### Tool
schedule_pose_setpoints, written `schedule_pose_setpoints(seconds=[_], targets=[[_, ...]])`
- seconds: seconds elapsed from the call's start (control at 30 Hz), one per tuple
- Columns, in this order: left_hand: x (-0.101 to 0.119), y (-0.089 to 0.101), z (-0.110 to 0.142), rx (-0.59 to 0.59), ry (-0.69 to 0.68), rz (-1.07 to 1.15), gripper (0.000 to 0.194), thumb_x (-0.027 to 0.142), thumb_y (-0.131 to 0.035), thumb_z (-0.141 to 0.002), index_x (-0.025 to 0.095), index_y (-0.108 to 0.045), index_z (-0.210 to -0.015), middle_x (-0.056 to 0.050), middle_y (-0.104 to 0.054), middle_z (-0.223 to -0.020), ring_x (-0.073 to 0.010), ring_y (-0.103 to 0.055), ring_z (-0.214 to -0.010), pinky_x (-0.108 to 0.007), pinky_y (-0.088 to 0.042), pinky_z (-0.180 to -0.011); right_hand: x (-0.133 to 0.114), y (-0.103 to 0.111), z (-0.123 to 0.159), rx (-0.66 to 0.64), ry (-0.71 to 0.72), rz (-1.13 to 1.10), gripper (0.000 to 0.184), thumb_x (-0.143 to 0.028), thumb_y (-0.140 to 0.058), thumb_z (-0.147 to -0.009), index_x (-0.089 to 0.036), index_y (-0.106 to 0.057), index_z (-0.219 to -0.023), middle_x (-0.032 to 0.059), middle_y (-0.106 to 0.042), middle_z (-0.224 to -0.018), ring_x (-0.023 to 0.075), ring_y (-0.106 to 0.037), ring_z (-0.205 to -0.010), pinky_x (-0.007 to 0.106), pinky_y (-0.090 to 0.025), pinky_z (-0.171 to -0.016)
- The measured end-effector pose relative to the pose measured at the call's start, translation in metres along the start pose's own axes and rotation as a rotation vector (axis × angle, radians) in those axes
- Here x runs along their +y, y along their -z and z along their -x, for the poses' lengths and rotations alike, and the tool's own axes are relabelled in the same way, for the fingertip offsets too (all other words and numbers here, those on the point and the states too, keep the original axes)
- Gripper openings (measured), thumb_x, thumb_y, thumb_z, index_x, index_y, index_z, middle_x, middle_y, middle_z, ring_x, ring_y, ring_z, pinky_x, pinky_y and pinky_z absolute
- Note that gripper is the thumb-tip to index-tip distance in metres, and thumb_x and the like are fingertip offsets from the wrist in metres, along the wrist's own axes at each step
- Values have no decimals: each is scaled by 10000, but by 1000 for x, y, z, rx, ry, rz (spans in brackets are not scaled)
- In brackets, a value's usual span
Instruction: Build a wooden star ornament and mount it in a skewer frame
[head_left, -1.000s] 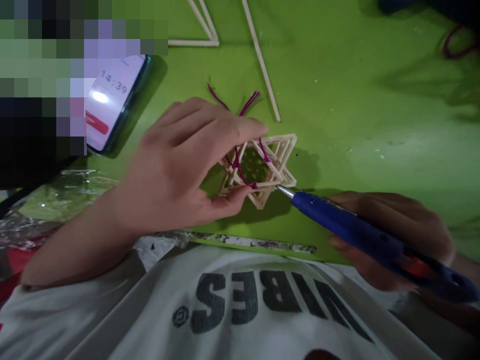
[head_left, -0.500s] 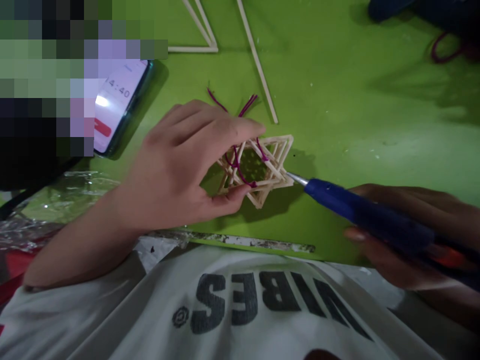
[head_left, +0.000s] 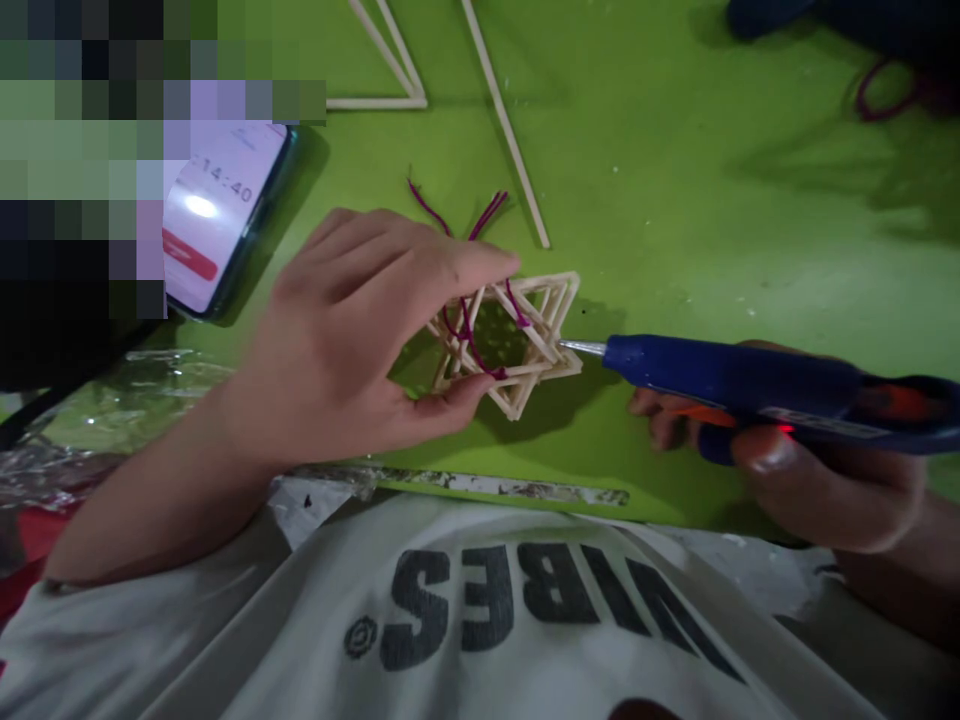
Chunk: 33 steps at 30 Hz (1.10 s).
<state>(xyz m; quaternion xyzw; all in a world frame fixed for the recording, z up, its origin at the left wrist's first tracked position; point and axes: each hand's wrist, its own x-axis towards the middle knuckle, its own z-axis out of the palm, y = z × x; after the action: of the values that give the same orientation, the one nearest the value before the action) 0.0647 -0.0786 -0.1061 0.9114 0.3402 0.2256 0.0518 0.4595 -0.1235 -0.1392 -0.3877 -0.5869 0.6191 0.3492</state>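
Note:
My left hand (head_left: 360, 330) grips a star-shaped frame of thin wooden sticks (head_left: 517, 384), its thumb along the near side and its fingers along the far side. Purple string (head_left: 491, 212) is tied to the frame, with loose ends sticking out beyond my fingers. In my right hand (head_left: 832, 490) is a blue glue gun (head_left: 735, 375) with an orange trigger and a small red light. The metal nozzle meets the frame's right side, where sticks cross; whether glue is coming out cannot be made out.
A phone (head_left: 225, 215) showing a timer lies at the left, partly pixelated. Beyond the frame are a loose stick (head_left: 510, 130) and joined sticks (head_left: 382, 103). Crumpled clear plastic (head_left: 172, 400) lies near my left forearm. A dark object (head_left: 847, 35) and a purple loop (head_left: 862, 95) sit far right.
The glue gun has rolled and levelled out, bringing its trigger and red light into view. Its nozzle has shifted slightly left along the frame. My left hand keeps its hold.

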Motion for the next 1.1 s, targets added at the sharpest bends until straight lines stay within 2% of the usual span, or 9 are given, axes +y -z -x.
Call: schedule_pose_setpoints(seconds=[0.1, 0.27, 0.37, 0.47, 0.57, 0.67, 0.87, 0.97, 1.1], targets=[[2, 1, 0, -22, 23, -10, 401, 388, -740, -1149, 258, -647, -1517, 14, -873, -1213, -251, -924, -1060, -474, -811, -911, -4, 5, -5, -126, 65, -8, 328, -290, -869, -1059, -263, -923, -1382, 112, -907, -1140, 311, -889, -901, 448, -785, -744], [7, 1, -1, 16, 43, 32, 444, 336, -793, -1126, 195, -684, -1532, -27, -895, -1230, -274, -907, -1110, -490, -806, -941, -7, 6, -8, -137, 39, -19, 219, -292, -841, -1105, -263, -924, -1306, 110, -897, -1054, 330, -891, -953, 452, -770, -756], [9, 0, -2, 33, 57, 41, 538, 304, -851, -1067, 252, -676, -1573, -25, -902, -1224, -317, -880, -1043, -570, -817, -870, -5, 5, -7, -151, 18, -18, 231, -263, -850, -1097, -271, -925, -1316, 105, -902, -1043, 328, -893, -908, 444, -756, -692], [11, 1, -3, 39, 70, 58, 560, 283, -824, -1055, 293, -670, -1592, -31, -905, -1217, -338, -881, -1027, -581, -802, -851, -5, 5, -5, -148, 20, -9, 282, -230, -868, -1072, -279, -923, -1344, 92, -903, -1039, 321, -904, -906, 430, -753, -663], [12, 3, -3, 3, 84, 78, 573, 262, -817, -1062, 290, -658, -1612, -42, -905, -1234, -340, -894, -1083, -571, -790, -894, -5, 6, -3, -122, -10, -19, 300, -267, -885, -1067, -310, -926, -1361, 87, -910, -1079, 328, -906, -920, 455, -764, -676], [10, 4, -2, 8, 70, 82, 582, 236, -834, -1050, 228, -670, -1608, -64, -896, -1263, -327, -894, -1119, -546, -790, -936, -4, 6, 0, -124, -18, -4, 317, -276, -880, -1075, -297, -924, -1388, 102, -918, -1099, 343, -913, -929, 468, -770, -675], [6, 2, -2, 42, 44, 134, 549, 255, -826, -1049, 160, -702, -1576, -81, -888, -1283, -307, -893, -1113, -519, -783, -939, -7, 4, -4, -109, 24, 40, 231, -276, -864, -1060, -275, -932, -1281, 109, -921, -1103, 341, -922, -911, 456, -781, -716], [10, 3, -4, 19, 75, 108, 505, 257, -814, -1061, 209, -698, -1550, -56, -901, -1249, -300, -900, -1129, -512, -787, -937, -9, 3, -3, -102, 30, 88, 204, -210, -836, -1057, -253, -917, -1239, 109, -920, -1122, 313, -927, -912, 409, -790, -763], [14, 4, -5, 27, 131, 101, 492, 306, -839, -1079, 274, -700, -1550, -29, -903, -1259, -301, -897, -1154, -520, -774, -963, -9, 0, 0, -59, 28, 80, 334, -177, -830, -1048, -287, -902, -1355, 78, -923, -1134, 287, -924, -893, 377, -795, -760]])
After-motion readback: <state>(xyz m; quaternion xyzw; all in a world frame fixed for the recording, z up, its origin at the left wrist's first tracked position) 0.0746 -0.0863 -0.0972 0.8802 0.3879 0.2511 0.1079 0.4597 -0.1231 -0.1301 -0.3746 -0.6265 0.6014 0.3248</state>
